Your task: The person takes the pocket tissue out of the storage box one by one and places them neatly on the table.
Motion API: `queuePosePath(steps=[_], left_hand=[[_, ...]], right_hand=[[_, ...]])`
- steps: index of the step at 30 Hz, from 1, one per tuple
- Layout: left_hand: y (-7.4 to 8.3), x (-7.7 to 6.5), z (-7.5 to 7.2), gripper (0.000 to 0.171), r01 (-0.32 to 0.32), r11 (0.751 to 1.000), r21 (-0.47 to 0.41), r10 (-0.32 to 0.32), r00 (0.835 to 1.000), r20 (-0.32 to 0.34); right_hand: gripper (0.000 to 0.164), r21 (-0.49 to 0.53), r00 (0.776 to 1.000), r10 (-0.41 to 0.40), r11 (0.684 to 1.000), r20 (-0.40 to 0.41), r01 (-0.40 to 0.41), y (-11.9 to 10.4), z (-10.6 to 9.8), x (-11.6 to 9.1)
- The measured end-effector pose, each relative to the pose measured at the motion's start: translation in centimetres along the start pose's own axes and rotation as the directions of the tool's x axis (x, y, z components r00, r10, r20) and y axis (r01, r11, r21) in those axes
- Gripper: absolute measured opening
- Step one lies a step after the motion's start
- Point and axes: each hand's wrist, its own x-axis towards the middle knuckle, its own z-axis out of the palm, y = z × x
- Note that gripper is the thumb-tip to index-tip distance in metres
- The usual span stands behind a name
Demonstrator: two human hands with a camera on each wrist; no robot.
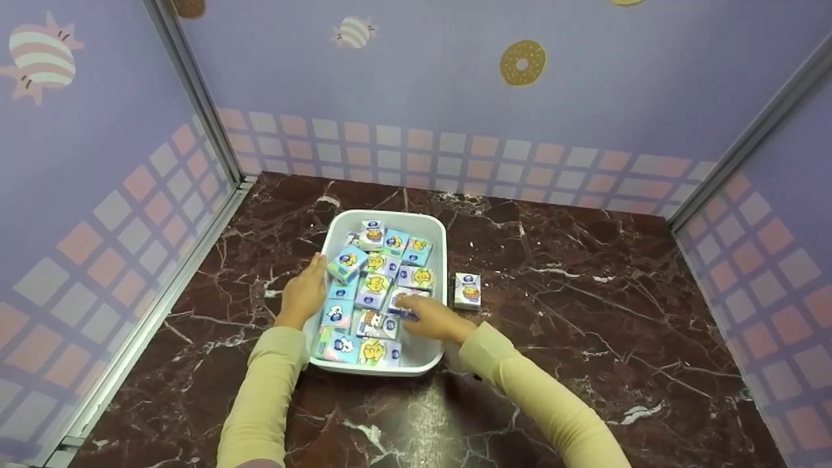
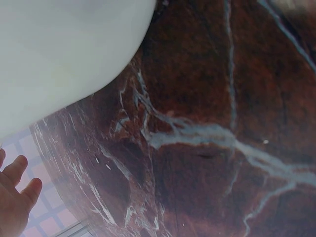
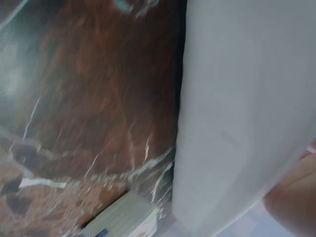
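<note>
A white plastic tub (image 1: 434,229) holds several small cartoon-printed packs, like pocket tissue packs, in blue, purple and white. My right hand (image 1: 432,317) reaches over the tub's right side and pinches a white-and-purple pack (image 1: 398,301) on top of the others. My left hand (image 1: 304,296) rests against the tub's left rim, fingers extended. A blue pack (image 1: 347,262) lies tilted on the pile close to its fingertips. In the left wrist view, part of the left hand (image 2: 17,197) shows with fingers spread; in the right wrist view the tub wall hides most of the right hand (image 3: 296,197).
One loose white-and-purple pack (image 1: 467,290) lies on the dark red marbled surface (image 1: 585,338), just right of the tub. Purple panels with pink and white checks (image 1: 484,145) stand at the back and on both sides.
</note>
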Motion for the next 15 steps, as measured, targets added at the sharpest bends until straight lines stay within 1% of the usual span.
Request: queuePosePath(steps=[4,6,8,11,13,15], left_hand=[[0.0,0.0,0.0,0.044,-0.005,1.0,-0.003,0.005,1.0,-0.006],[0.0,0.0,0.0,0.044,-0.005,1.0,-0.003,0.005,1.0,-0.01],[0.1,0.0,0.0,0.044,-0.006,1.0,-0.003,0.006,1.0,-0.008],[0.2,0.0,-0.1,0.044,-0.003,1.0,-0.003,0.003,1.0,0.002],[0.2,0.0,-0.2,0.044,-0.002,1.0,-0.001,0.002,1.0,0.01],[0.2,-0.1,-0.2,0.044,0.002,1.0,-0.002,-0.002,1.0,0.014]], right_hand=[[0.031,-0.006,0.995,0.033,0.999,0.095,-0.033,-1.0,0.7,-0.1],[0.031,0.005,0.988,0.058,0.998,0.145,-0.059,-1.3,1.0,-0.1],[0.031,0.018,0.981,0.061,0.998,0.183,-0.065,-1.6,1.4,-0.1],[0.032,0.029,0.977,0.045,0.998,0.21,-0.052,-1.9,1.9,-0.2],[0.033,0.029,0.977,0.032,0.999,0.21,-0.039,-2.0,2.2,-0.2],[0.035,0.035,0.977,0.035,0.998,0.208,-0.043,-2.0,2.3,-0.2]])
